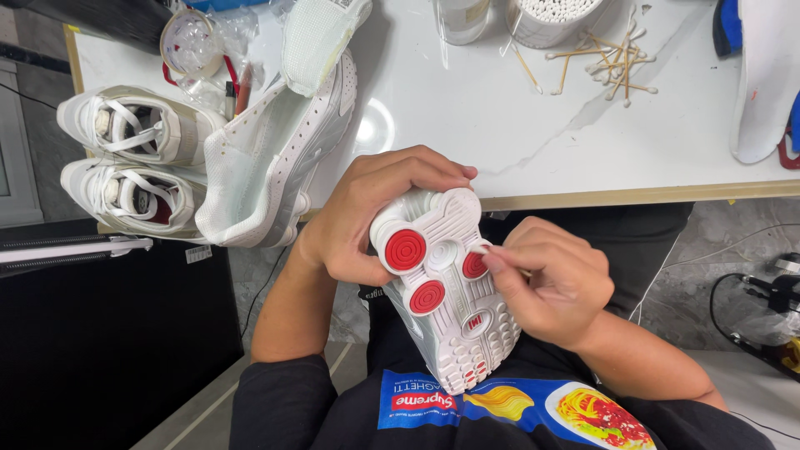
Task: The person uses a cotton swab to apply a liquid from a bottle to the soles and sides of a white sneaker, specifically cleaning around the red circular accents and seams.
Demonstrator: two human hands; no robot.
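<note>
A white marble-look table (517,142) edged in pale wood spreads across the head view, carrying a pair of white sneakers (133,158), another white shoe (275,158) lying on its side, and a scatter of cotton swabs (612,62) beside a tub (550,18) full of more. In front of the table edge, over the person's dark shirt, the left hand (367,221) wraps firmly around the heel of an upturned white sneaker (450,292) with round red sole pads. The right hand (558,283) pinches a thin stick, hard to make out, against one pad.
</note>
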